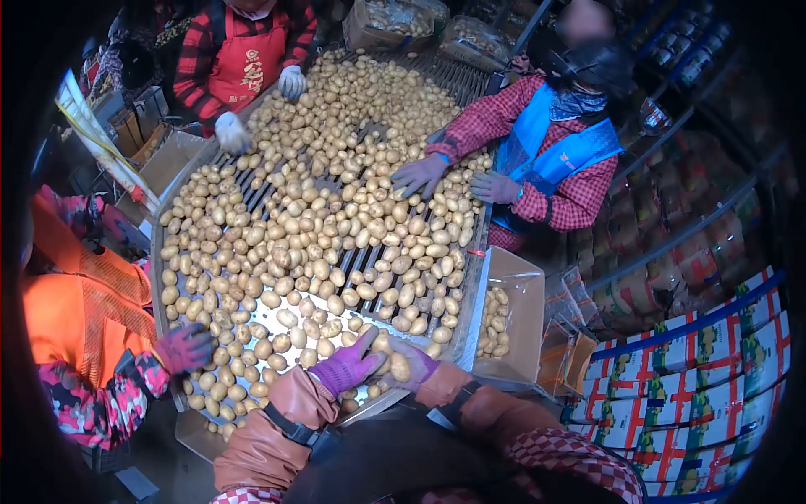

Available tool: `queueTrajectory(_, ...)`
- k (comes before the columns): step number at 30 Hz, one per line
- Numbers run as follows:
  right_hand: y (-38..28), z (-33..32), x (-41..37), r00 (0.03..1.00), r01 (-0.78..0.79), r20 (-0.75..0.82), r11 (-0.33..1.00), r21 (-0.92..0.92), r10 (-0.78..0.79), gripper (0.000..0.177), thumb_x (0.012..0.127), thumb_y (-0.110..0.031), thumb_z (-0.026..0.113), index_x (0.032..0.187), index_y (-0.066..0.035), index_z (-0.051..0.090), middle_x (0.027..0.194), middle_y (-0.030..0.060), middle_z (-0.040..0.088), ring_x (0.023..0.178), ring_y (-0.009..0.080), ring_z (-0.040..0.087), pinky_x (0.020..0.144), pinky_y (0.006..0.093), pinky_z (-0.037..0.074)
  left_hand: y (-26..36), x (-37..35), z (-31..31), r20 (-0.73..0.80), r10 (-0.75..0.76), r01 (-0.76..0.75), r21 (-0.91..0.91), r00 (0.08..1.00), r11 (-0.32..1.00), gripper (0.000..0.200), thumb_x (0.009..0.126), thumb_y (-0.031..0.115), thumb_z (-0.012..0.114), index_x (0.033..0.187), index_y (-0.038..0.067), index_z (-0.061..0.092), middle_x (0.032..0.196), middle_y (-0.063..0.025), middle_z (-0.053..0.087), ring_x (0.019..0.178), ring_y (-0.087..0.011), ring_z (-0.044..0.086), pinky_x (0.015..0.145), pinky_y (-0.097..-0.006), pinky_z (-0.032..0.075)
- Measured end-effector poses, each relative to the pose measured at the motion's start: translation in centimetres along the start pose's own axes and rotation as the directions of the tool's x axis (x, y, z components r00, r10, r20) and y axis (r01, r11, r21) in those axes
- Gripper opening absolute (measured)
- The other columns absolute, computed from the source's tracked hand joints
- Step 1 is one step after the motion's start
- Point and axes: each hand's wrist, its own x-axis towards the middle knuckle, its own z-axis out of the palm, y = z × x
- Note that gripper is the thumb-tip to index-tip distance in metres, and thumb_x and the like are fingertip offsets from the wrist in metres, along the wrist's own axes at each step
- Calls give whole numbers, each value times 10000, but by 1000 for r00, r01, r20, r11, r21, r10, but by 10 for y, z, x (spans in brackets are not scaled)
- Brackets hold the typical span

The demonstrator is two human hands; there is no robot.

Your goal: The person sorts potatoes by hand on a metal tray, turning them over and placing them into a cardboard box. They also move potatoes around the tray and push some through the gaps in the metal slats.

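Note:
Yellowish potatoes [302, 227] are spread thickly over a slatted metal sorting table [369, 307]. At its near edge, my left hand [346, 366] in a purple glove has its thumb and fingers closed around a potato [380, 343]. Close beside it, my right hand [415, 366], also gloved, grips another potato [400, 367] on its inner side. Part of the right fingers is hidden behind the potatoes. Below my hands, a bare smooth metal strip carries looser potatoes [287, 317].
Co-workers' gloved hands rest among the potatoes at left [185, 347], far side [232, 133] and right [421, 175]. An open carton [514, 294] holding potatoes stands at the right edge. Stacked printed boxes [688, 378] fill the lower right.

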Motion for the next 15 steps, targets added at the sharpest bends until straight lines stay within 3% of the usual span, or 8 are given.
queueTrajectory(3,7,-22,-22,920,216,-360,965,145,-152,412,995,-410,461,1247,-86,494,1081,103,615,858,214,628,619,264,524,-11,7,-9,-103,-69,69,-8,992,998,513,872,387,599,1311,138,506,1114,-180,624,932,-326,648,743,-397,532)
queueTrajectory(4,5,-25,-31,882,416,-291,903,108,-371,344,971,-363,521,1176,-86,515,1073,98,605,847,205,615,561,259,508,-25,10,-17,-241,-111,115,1,964,993,467,868,378,602,1260,131,542,1102,-173,624,915,-322,649,720,-398,532)
queueTrajectory(6,-4,-67,-72,800,570,-347,800,187,-489,363,948,-368,553,1155,-70,541,998,88,617,833,228,630,652,332,549,-70,4,-39,-467,-102,108,-14,878,994,384,860,367,609,1156,123,598,1100,-163,613,939,-325,633,745,-421,519)
queueTrajectory(8,-16,-98,-123,735,676,-338,667,312,-587,371,936,-368,569,1140,-59,547,984,97,624,830,243,643,715,361,569,-90,-16,-76,-677,-24,281,273,736,920,410,843,379,635,1169,133,599,1175,-158,597,1054,-357,596,856,-446,490)
queueTrajectory(9,-22,-111,-145,701,713,-347,595,371,-623,368,941,-363,553,1161,-68,538,1028,92,607,881,243,616,754,370,541,-80,-28,-94,-765,68,513,493,641,703,480,833,394,657,1236,144,581,1239,-156,592,1127,-382,576,920,-450,475)
queueTrajectory(12,-29,-128,-186,580,814,-542,441,377,-608,367,959,-348,505,1222,-94,511,1158,78,557,1033,240,535,870,395,455,-112,-30,-67,-858,-57,777,433,511,456,633,768,458,671,1313,165,534,1324,-190,522,1328,-443,378,1044,-578,320)
queueTrajectory(13,-29,-130,-187,533,844,-621,404,352,-574,369,965,-343,489,1243,-102,502,1201,73,540,1084,239,507,909,404,426,-109,-34,-65,-751,-184,660,402,634,634,733,726,475,687,1366,178,490,1438,-210,402,1382,-487,248,1060,-667,205)
queueTrajectory(15,-25,-136,-180,437,889,-780,346,299,-448,376,976,-334,457,1284,-119,484,1288,64,507,1185,237,453,987,421,369,-85,-42,-34,-688,-142,529,392,712,752,733,714,468,719,1362,204,500,1498,-184,330,1400,-451,233,1054,-678,187)
